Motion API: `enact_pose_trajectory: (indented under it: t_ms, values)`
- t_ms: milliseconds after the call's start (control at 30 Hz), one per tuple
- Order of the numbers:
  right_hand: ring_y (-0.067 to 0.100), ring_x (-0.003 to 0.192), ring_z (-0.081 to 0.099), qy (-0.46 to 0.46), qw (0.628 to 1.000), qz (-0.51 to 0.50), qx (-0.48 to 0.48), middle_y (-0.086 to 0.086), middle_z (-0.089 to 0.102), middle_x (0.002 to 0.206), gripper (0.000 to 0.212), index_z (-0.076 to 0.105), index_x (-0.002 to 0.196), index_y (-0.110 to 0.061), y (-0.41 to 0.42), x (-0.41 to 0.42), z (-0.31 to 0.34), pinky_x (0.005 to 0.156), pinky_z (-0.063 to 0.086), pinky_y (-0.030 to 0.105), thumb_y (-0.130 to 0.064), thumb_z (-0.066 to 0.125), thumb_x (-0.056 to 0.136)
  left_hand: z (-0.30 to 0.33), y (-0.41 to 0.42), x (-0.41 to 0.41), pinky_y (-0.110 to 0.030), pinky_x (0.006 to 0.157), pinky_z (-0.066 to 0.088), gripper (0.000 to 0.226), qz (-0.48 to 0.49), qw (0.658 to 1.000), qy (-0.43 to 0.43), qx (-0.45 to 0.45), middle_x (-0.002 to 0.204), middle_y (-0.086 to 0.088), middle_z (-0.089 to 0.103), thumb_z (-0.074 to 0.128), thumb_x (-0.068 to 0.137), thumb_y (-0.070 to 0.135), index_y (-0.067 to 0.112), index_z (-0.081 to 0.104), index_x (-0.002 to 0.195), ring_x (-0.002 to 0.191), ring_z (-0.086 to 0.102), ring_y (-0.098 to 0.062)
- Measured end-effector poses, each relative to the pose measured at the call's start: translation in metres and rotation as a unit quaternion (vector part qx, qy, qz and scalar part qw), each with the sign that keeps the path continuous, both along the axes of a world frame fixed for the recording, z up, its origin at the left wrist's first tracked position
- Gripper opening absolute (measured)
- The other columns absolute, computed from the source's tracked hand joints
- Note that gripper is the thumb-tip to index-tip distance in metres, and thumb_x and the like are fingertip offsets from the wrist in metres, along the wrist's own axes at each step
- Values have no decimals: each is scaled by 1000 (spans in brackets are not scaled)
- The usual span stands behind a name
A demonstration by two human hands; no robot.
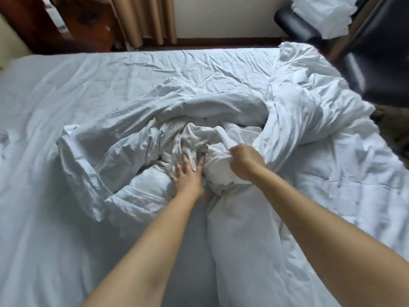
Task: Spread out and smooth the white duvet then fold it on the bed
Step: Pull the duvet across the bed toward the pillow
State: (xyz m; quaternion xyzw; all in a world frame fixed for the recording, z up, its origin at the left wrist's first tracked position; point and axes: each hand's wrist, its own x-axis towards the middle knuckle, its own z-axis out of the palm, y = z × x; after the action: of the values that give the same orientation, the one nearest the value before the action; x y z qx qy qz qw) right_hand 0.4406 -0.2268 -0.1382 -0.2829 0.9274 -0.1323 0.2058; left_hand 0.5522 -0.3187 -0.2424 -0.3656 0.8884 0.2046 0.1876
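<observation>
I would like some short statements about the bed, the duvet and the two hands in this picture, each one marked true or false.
1. The duvet lies flat and smooth across the bed. False: it is bunched and heaped, mostly toward the right side.
2. The right hand grips a fold of the duvet. True.
3. The left hand is curled into a fist. False: its fingers are spread and rest on the crumpled fabric.
4. Tan curtains hang beyond the far edge of the bed. True.
5. Both hands are near the middle of the bed. True.
</observation>
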Motion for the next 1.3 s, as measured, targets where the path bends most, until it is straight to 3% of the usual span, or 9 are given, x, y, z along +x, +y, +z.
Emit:
enact_pose_trajectory:
  t_ms: [133, 300, 400, 533, 667, 767, 900, 1000, 1300]
  values:
    - [12, 95, 55, -104, 947, -139, -271, -8, 59, 95, 40, 70, 106, -8, 25, -4, 34, 96, 43, 28, 0, 43, 77, 23, 23, -6, -60, 111, -6, 91, 38, 980, 162, -109, 159, -11, -9, 64, 69, 69, 40, 26, 146, 145, -10, -33]
    - [17, 88, 56, -190, 877, -207, -390, 4, 60, 90, 46, 65, 96, -3, 52, 24, 41, 80, 47, 23, -1, 35, 62, 38, 38, -8, -56, 107, -22, 100, -29, 988, 105, -113, 159, -2, -2, 48, 81, 66, 22, -7, 152, 147, -3, -21]
    - [22, 100, 56, -208, 865, -226, -397, 10, 61, 101, 52, 63, 110, 2, 55, 38, 34, 89, 48, 23, 0, 37, 64, 41, 39, -3, -48, 117, 13, 60, -48, 974, 176, -134, 138, -4, 47, 44, 92, 33, 22, 24, 148, 128, 43, -24]
    - [31, 116, 44, -4, 922, -268, -278, 12, 55, 121, 40, 67, 108, -9, 50, 53, 12, 104, 31, 29, 5, 45, 78, 51, 17, 12, -39, 80, 45, 46, -16, 983, 139, -118, 136, -5, 48, 39, 94, 13, 23, 36, 139, 110, 56, -34]
    - [33, 124, 41, -140, 716, -610, -310, 13, 39, 136, 50, 44, 131, -17, 27, 60, -13, 106, 30, 36, -19, 59, 83, 49, 4, 30, -38, 77, 45, 53, -13, 987, 93, -134, 135, -6, 46, 40, 93, 13, 27, 30, 143, 112, 55, -31]
    - [26, 102, 61, -465, 512, -581, -429, 8, 60, 120, 49, 45, 132, -19, 6, 58, -23, 92, 48, 37, -33, 61, 89, 46, -2, 36, -38, 81, 45, 55, -72, 987, 80, -117, 134, -6, 47, 38, 91, 14, 30, 32, 143, 114, 54, -32]
    - [21, 94, 60, -527, 591, -359, -495, 5, 59, 119, 46, 43, 140, -25, -29, 14, -4, 78, 48, 33, -41, 44, 97, 92, -56, 15, -43, 78, 44, 39, 57, 962, 199, -181, 127, -13, 47, 40, 90, 4, 17, 48, 127, 108, 54, -38]
    - [22, 88, 57, -290, 756, -334, -482, 5, 55, 112, 39, 36, 136, -22, -40, -8, -6, 74, 43, 30, -19, 44, 98, 120, -85, -2, -46, 74, 42, 39, 107, 929, 280, -217, 123, -19, 41, 41, 86, -5, 9, 49, 121, 99, 54, -42]
    - [29, 147, 0, -70, 963, -253, 63, 15, -3, 159, 108, -3, 152, -9, -1, 12, -130, 118, 4, 41, -63, 58, 81, 4, -45, 8, -50, 72, 56, 55, -57, 949, 277, -139, 122, -26, 58, 55, 72, -2, 19, 40, 121, 94, 63, -41]
